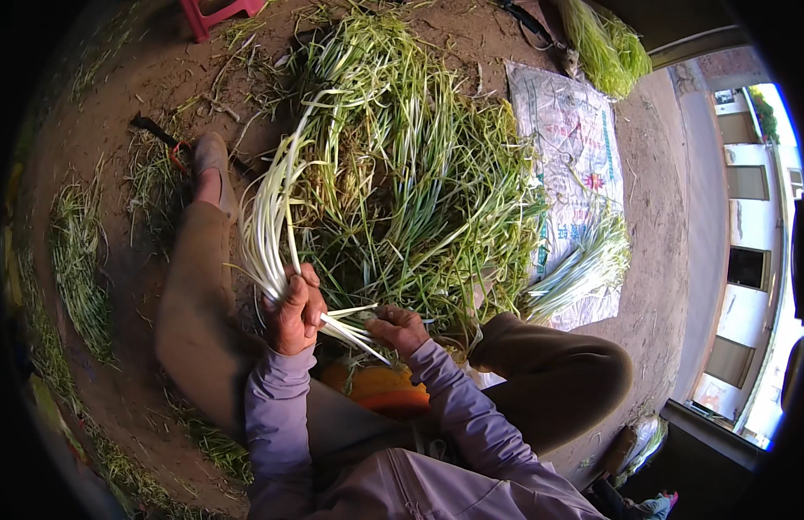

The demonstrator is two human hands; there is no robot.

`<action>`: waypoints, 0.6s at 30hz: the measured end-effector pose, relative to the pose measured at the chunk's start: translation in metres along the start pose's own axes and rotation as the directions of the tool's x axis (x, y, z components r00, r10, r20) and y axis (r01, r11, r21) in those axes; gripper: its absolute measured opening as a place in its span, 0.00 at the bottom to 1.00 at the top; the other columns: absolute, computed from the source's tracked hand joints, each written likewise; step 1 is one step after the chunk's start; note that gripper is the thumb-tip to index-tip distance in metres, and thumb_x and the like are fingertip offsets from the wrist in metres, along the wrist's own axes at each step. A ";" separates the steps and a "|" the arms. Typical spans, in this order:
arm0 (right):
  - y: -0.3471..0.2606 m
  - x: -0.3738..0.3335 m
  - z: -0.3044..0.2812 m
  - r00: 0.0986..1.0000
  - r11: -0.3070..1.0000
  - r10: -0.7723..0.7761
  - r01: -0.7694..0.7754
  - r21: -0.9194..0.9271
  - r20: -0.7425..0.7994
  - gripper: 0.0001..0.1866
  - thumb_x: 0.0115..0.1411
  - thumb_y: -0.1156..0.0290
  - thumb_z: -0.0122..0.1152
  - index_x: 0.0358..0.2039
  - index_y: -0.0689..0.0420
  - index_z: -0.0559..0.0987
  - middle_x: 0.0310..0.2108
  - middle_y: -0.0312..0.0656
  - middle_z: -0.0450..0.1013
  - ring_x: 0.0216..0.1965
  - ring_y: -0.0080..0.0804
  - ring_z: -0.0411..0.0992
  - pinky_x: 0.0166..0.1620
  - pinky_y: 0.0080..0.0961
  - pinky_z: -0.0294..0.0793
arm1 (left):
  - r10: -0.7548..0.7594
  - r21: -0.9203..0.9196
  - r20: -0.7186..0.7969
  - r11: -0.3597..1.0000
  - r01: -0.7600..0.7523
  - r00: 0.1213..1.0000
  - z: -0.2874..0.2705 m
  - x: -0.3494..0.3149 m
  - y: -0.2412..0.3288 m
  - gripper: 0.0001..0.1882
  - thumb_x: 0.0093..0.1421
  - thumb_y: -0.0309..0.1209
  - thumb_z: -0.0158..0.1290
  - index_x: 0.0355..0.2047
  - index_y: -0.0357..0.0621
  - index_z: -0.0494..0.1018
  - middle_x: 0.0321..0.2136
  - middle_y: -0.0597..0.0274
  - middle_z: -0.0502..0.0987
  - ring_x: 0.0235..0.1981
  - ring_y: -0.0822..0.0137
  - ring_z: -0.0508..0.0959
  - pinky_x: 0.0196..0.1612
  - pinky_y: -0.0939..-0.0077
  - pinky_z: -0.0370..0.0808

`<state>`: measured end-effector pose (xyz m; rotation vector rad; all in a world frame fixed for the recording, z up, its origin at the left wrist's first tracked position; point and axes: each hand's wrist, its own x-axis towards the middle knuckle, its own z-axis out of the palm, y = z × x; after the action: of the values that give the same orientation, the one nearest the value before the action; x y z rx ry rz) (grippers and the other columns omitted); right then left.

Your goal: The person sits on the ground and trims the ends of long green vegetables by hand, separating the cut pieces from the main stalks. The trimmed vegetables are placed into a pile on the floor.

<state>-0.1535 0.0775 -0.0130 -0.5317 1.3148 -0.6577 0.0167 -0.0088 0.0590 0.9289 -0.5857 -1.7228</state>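
My left hand (293, 314) is closed round a bunch of long, pale green-white chives (270, 227). Their leafy ends arch up and away to the far left, and their white lower ends stick out to the right of my fist. At those lower ends, my right hand (398, 329) is closed, thumb and fingers pinching the end of a chive stalk. Just beyond both hands lies a big tangled heap of green chives (410, 186), with some brown, dry leaves in it. My knees are bent on either side of the hands.
On the right, a white printed woven sack (562, 121) lies flat, bearing a neat pile of chives (584, 269). Between my legs is an orange-yellow rounded object (389, 394). A pink stool (215, 16) stands far left. Loose greens (79, 260) are strewn over the dirt floor.
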 end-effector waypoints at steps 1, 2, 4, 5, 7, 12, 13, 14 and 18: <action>0.001 -0.001 -0.002 1.000 1.000 -0.012 0.012 0.018 -0.005 0.15 0.52 0.64 0.57 0.32 0.65 0.74 0.25 0.39 0.72 0.27 0.22 0.69 0.30 0.20 0.69 | 0.003 -0.004 -0.009 1.000 -0.003 1.000 0.000 0.000 0.001 0.16 0.57 0.40 0.50 0.29 0.37 0.65 0.07 0.68 0.60 0.04 0.81 0.54 0.09 0.87 0.54; -0.003 -0.008 -0.002 0.990 0.990 -0.118 0.123 0.062 -0.072 0.11 0.51 0.68 0.57 0.30 0.64 0.74 0.24 0.37 0.71 0.26 0.21 0.68 0.29 0.19 0.69 | 0.000 -0.029 -0.004 1.000 0.000 1.000 -0.003 0.000 0.000 0.16 0.57 0.40 0.50 0.29 0.38 0.65 0.07 0.68 0.60 0.05 0.81 0.54 0.09 0.88 0.54; 0.001 -0.010 -0.018 0.954 0.928 -0.207 0.121 -0.351 -0.219 0.11 0.50 0.65 0.57 0.30 0.59 0.75 0.24 0.43 0.73 0.24 0.32 0.71 0.29 0.26 0.70 | -0.022 -0.057 -0.016 0.998 0.021 1.000 -0.006 0.000 0.002 0.16 0.57 0.41 0.50 0.30 0.39 0.64 0.07 0.69 0.59 0.05 0.81 0.54 0.09 0.88 0.52; -0.003 -0.014 -0.027 0.914 0.779 -0.301 0.071 -0.623 -0.272 0.12 0.49 0.63 0.57 0.31 0.57 0.75 0.24 0.45 0.73 0.25 0.38 0.72 0.29 0.30 0.70 | -0.042 -0.066 -0.027 0.997 0.040 0.999 -0.007 0.001 0.005 0.16 0.57 0.41 0.50 0.31 0.40 0.63 0.08 0.69 0.59 0.05 0.81 0.53 0.09 0.88 0.52; 0.000 -0.017 -0.041 0.857 0.687 -0.337 -0.059 -0.724 -0.390 0.12 0.48 0.61 0.56 0.30 0.53 0.74 0.25 0.48 0.72 0.27 0.46 0.72 0.30 0.37 0.70 | -0.045 -0.108 -0.039 0.993 0.041 0.998 -0.012 0.002 0.009 0.16 0.57 0.42 0.49 0.31 0.41 0.63 0.08 0.70 0.59 0.05 0.81 0.53 0.08 0.89 0.51; -0.006 -0.033 -0.051 0.940 0.609 -0.313 0.092 -0.788 -0.133 0.14 0.52 0.61 0.54 0.35 0.56 0.73 0.25 0.45 0.73 0.26 0.41 0.71 0.28 0.33 0.70 | -0.032 -0.123 -0.060 0.992 0.025 0.998 -0.016 0.005 0.012 0.16 0.58 0.42 0.48 0.33 0.42 0.62 0.07 0.70 0.59 0.04 0.81 0.53 0.08 0.88 0.50; -0.008 -0.035 -0.047 0.934 0.676 -0.356 0.236 -0.698 -0.028 0.15 0.54 0.62 0.53 0.39 0.58 0.72 0.25 0.43 0.73 0.25 0.35 0.72 0.28 0.28 0.71 | -0.038 -0.125 -0.065 0.992 0.029 0.997 -0.014 0.006 0.011 0.16 0.58 0.42 0.48 0.33 0.42 0.62 0.07 0.70 0.59 0.04 0.81 0.53 0.08 0.88 0.50; -0.015 -0.039 -0.040 0.910 0.724 -0.408 0.371 -0.581 0.073 0.17 0.56 0.62 0.51 0.42 0.59 0.72 0.26 0.41 0.74 0.25 0.29 0.72 0.28 0.24 0.71 | -0.041 -0.126 -0.072 0.992 0.031 0.997 -0.014 0.005 0.012 0.16 0.57 0.42 0.48 0.33 0.42 0.62 0.07 0.70 0.58 0.04 0.81 0.52 0.08 0.88 0.49; -0.059 -0.059 -0.014 0.961 0.961 0.023 0.056 -0.271 0.277 0.18 0.59 0.60 0.48 0.44 0.59 0.71 0.25 0.35 0.73 0.23 0.19 0.69 0.25 0.15 0.69 | -0.016 -0.101 -0.080 0.995 0.008 0.997 -0.015 0.007 0.014 0.15 0.58 0.42 0.48 0.33 0.42 0.62 0.07 0.70 0.58 0.05 0.81 0.52 0.08 0.87 0.48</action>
<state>-0.1826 0.0774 0.0666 -0.8336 1.1412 -0.3950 0.0354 -0.0188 0.0585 0.9277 -0.4367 -1.7014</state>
